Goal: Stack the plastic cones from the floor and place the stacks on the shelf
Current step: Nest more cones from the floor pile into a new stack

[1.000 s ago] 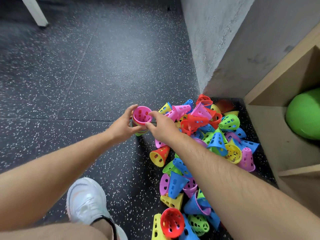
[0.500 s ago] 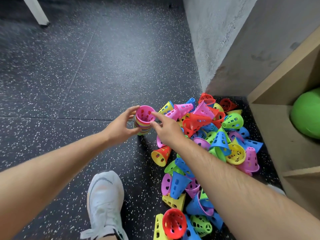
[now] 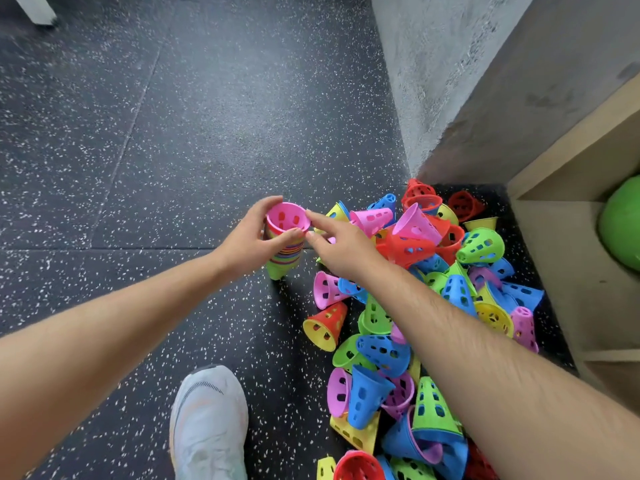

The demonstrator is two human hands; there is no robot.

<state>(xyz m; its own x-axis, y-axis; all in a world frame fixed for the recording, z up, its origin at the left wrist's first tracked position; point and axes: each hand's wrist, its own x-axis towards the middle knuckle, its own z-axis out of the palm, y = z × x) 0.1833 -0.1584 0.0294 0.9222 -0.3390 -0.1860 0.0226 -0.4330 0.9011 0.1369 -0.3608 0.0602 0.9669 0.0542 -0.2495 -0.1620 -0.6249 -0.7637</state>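
L grip round nested holed cone stack, R grip at pink rim

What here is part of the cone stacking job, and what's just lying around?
Part of the job:
- stack of cones, gripped by the left hand
- right hand, fingertips at the stack's pink top rim
- loose cones heaped on the floor
- wooden shelf

Not part of it:
- green ball in the shelf
- white shoe
- white furniture leg
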